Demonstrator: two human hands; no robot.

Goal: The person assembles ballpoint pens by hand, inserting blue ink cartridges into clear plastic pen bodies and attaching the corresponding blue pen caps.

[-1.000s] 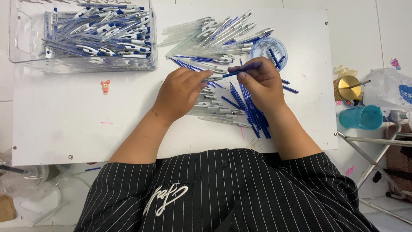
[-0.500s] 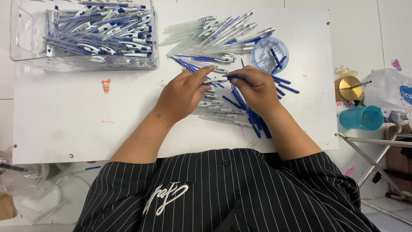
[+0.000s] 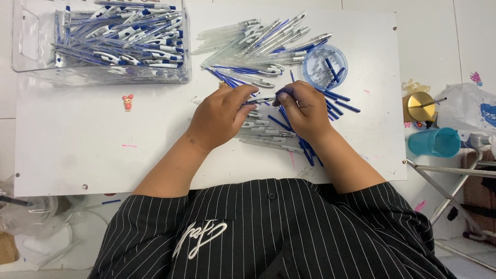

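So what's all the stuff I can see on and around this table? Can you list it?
clear plastic bin: one, see-through, far left corner, full of blue and white pens
loose pen barrels: a pile, clear with silver tips, far middle of the board
blue refills: many, dark blue, scattered beside and under the hands
round clear dish: one, bluish, far right, holds small parts and a few refills
white board: one, white, the work surface
small figurine: one, pink and red, on the board below the bin
gold round tin: one, off the board's right edge
teal cup: one, right of the board
left hand: holds one end of a pen
right hand: holds the pen's other end
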